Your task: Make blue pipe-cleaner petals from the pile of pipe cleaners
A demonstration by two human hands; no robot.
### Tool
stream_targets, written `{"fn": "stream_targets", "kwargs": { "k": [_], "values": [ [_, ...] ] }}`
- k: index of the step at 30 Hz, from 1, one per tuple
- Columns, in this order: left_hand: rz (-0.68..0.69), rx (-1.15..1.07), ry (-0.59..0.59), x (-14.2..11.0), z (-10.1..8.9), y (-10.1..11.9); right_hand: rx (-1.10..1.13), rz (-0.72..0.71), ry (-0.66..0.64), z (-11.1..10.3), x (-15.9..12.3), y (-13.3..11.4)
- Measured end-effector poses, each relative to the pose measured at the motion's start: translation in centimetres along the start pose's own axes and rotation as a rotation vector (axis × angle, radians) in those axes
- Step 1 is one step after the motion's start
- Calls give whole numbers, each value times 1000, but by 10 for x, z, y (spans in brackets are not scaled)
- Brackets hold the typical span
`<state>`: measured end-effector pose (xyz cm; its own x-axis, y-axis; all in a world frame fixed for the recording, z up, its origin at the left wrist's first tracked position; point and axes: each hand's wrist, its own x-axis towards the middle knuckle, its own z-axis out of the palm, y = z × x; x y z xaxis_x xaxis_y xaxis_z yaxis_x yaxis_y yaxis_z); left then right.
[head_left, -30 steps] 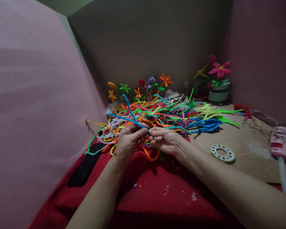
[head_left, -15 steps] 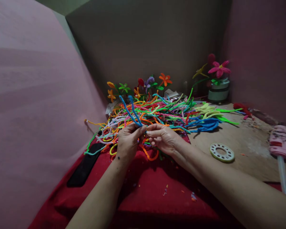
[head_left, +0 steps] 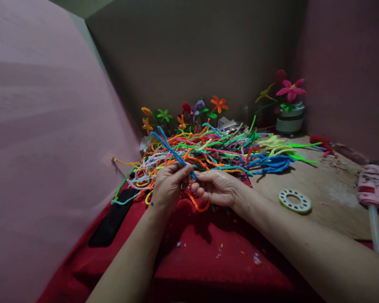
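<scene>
A blue pipe cleaner [head_left: 172, 152], doubled into two strands, slants up and leftward out of my hands. My left hand [head_left: 169, 184] pinches it between thumb and fingers near its lower part. At its lower end, my right hand [head_left: 217, 186] grips it between thumb and forefinger, with the other fingers curled. The two hands almost touch, just in front of a tangled pile of many-coloured pipe cleaners [head_left: 208, 147]. What lies inside the curled fingers is hidden.
A black phone-like slab [head_left: 109, 223] lies on the red cloth [head_left: 208, 265], among small fuzz scraps. To the right are a white tape roll [head_left: 294, 200] and a pink glue gun [head_left: 374, 189] on a board. Pipe-cleaner flowers [head_left: 219, 104] and a potted pink one [head_left: 291, 90] stand behind.
The blue strands have tipped leftward and drawn closer together. My right hand has shifted slightly lower, and the strands' lower end now shows between my hands.
</scene>
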<state>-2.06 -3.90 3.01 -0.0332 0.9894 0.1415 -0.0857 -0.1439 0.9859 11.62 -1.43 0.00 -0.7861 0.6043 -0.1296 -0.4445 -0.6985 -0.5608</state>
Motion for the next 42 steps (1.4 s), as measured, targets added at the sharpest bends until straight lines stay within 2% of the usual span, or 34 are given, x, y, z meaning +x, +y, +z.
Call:
{"fn": "stream_targets", "kwargs": {
  "k": [8,12,16,19,23,27,29,32,36,42],
  "values": [
    [33,112,19,-5,6,5,17,-75,-6,3,0,1],
    [68,159,48,-7,8,6,-24,-92,37,8,-3,1],
    [73,160,70,-6,7,4,-132,-152,67,10,-5,0],
    [42,107,59,-3,4,1,-269,-267,87,7,-4,1],
    [-3,88,33,-1,2,-1,-462,-395,217,11,-3,3],
    [15,95,123,1,2,2,-674,-472,419,23,-4,6],
    [32,85,140,1,2,5,-724,-477,450,26,-4,7],
    [28,73,106,0,3,6,-691,-487,394,23,-4,7],
    [-61,-20,44,-1,6,2,-638,-570,354,15,-2,6],
    [-122,-53,0,1,3,-3,-517,-506,362,18,-4,5]
  ]
}}
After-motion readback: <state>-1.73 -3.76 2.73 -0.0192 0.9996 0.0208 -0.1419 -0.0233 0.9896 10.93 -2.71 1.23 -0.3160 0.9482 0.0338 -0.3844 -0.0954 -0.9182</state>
